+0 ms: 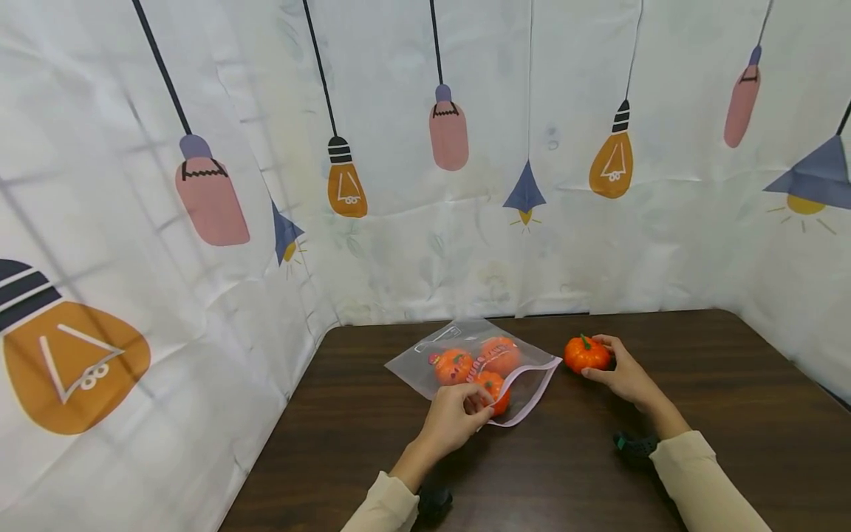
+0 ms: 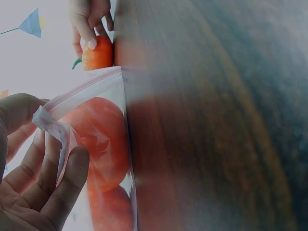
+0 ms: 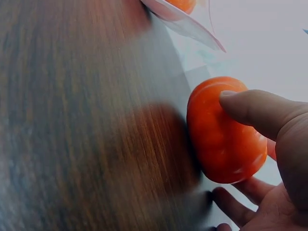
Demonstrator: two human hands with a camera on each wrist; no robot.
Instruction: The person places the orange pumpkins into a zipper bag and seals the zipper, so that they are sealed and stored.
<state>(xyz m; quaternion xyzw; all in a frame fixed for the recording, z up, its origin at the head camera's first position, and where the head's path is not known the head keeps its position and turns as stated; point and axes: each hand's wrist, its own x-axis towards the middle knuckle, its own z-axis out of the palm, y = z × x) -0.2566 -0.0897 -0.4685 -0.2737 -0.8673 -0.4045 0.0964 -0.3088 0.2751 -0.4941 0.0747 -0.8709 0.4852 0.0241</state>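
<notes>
A clear zip bag (image 1: 425, 369) lies on the brown table, its pink-edged mouth facing right and partly open. Three small orange toy pumpkins (image 1: 501, 356) are inside it. My left hand (image 1: 452, 420) pinches the near edge of the bag's mouth; in the left wrist view the plastic bunches between thumb and fingers. Just right of the bag, my right hand (image 1: 623, 373) grips another orange toy pumpkin (image 1: 583, 356) with a green stem. The thumb (image 3: 250, 108) lies on its side and other fingers are partly hidden behind it. Whether this pumpkin touches the table is unclear.
The dark wooden table (image 1: 665, 340) ends at the back against a white curtain (image 1: 412, 251) printed with hanging lamps. The curtain also encloses the left and right sides. Dark bands (image 1: 636, 445) sit at both wrists.
</notes>
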